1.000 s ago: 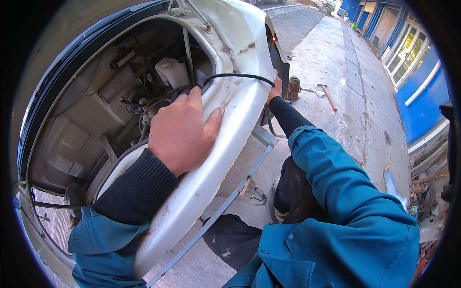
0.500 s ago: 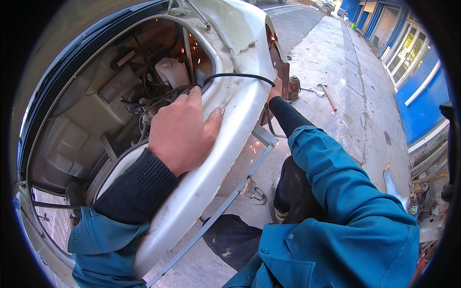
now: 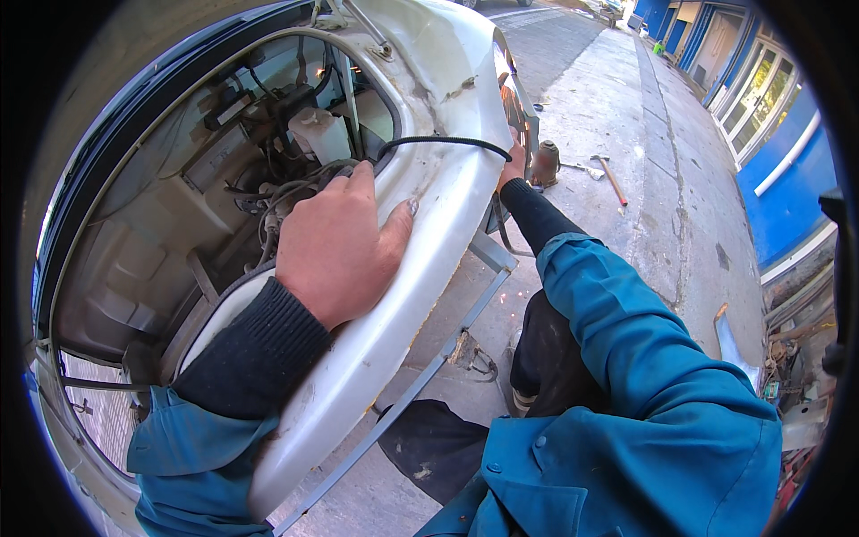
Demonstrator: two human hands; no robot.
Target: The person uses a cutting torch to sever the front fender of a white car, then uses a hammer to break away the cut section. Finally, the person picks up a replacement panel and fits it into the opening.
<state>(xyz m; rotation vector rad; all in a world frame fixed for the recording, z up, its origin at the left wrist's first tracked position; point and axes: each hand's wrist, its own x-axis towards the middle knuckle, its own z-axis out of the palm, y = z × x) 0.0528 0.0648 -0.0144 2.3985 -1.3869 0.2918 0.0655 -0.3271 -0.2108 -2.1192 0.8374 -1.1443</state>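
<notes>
Head view: left hand (image 3: 340,243) rests on glossy, curved panel (image 3: 431,234).

The panel (image 3: 452,215) was smooth, glossy painted metal, scuffed near 12 o'clock, where a ribbed, matt plastic hose (image 3: 447,140) crossed it. The tank (image 3: 324,140) at 11 o'clock looked dull plastic. At 8, the cuff (image 3: 259,351) was ribbed knit; at 4, the jacket (image 3: 617,465), matt cloth. The bar (image 3: 414,387) at 6 looked dull metal; the pavement (image 3: 658,192) at 2, rough concrete.
</notes>
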